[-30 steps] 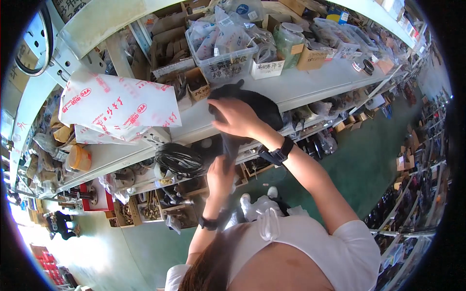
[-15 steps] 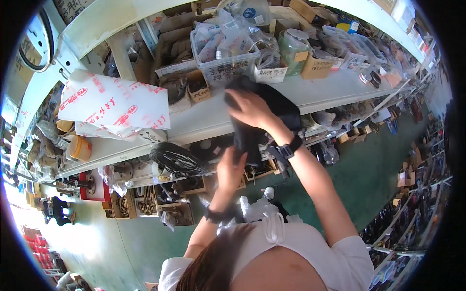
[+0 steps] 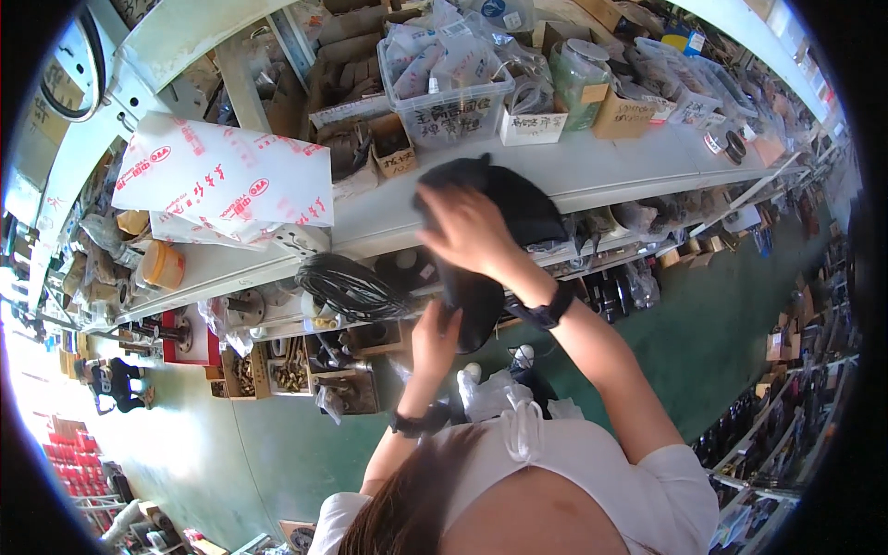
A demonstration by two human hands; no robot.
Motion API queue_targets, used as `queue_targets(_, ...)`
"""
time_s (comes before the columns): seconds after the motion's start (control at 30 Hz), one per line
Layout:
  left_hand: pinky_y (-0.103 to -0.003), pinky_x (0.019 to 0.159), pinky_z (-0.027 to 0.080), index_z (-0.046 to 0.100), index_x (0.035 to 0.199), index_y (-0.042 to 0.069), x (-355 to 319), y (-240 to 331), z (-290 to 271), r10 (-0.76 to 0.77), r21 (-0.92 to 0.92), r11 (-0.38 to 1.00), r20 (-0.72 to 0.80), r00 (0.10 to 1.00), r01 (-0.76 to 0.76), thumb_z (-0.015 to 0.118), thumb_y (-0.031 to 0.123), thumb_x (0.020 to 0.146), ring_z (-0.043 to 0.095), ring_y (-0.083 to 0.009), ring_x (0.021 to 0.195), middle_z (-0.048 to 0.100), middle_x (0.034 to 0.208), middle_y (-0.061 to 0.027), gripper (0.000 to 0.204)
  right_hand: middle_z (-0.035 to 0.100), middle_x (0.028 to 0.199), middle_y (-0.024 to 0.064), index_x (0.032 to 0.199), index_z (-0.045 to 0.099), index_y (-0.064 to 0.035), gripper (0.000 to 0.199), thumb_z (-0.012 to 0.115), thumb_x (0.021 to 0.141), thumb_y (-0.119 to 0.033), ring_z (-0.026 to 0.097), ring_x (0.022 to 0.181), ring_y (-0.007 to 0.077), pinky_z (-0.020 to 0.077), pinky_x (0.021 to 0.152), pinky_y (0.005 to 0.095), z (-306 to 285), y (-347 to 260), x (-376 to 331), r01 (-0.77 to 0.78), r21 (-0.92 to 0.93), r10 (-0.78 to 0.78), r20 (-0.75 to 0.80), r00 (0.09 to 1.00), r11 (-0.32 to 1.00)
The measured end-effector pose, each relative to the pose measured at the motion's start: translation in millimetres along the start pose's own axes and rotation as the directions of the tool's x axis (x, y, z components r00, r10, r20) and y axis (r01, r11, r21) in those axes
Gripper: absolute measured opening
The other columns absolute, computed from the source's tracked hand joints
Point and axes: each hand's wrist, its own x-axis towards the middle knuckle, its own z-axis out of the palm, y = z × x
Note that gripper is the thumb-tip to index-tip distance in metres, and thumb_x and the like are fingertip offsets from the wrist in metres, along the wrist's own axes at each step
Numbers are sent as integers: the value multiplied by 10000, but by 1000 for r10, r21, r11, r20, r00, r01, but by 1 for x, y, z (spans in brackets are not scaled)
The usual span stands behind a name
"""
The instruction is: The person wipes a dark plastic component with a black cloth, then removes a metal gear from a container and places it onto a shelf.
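Observation:
A black, limp, cloth-like item (image 3: 523,199) lies partly on the front of the grey shelf and hangs over its edge; I cannot tell exactly what it is. My right hand (image 3: 467,227) reaches across its upper part, fingers over the black material and somewhat blurred. Lower down, my left hand (image 3: 435,338) pinches the hanging end (image 3: 476,314) between thumb and fingers. Each wrist wears a dark band. Much of the item's middle is hidden behind my right hand.
On the shelf (image 3: 629,171) stand a clear plastic bin (image 3: 453,125), a green-tinted jar (image 3: 581,83) and small cartons. White printed wrapping (image 3: 231,185) covers the left part. Below hang coiled black cable (image 3: 347,287) and open parts boxes (image 3: 287,365). Another person (image 3: 116,384) is far left.
The black item has shifted, its lower end now hanging further down and spread wider. My right hand has moved slightly down and left over it; my left hand has lowered slightly. The view has shifted a little.

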Motion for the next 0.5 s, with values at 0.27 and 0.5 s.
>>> queue_targets(0.27,-268,665,437,504,958,-52,2,-5,-38,-235,-42,971,-20,972,234,563,81,816,523,-138,708,595,810,-131,203,579,930,143,1148,465,-7,520,536,786,-372,536,899,261,376,840,356,37,-40,23,119,64,-123,67,990,991)
queue_targets(0.5,-331,595,439,513,937,-50,11,-22,-20,-119,195,976,92,989,99,592,166,795,551,-318,640,566,756,-216,271,566,874,55,1205,443,-74,526,518,804,-406,531,820,188,371,759,313,37,4,-20,181,-192,-230,-271,935,964)
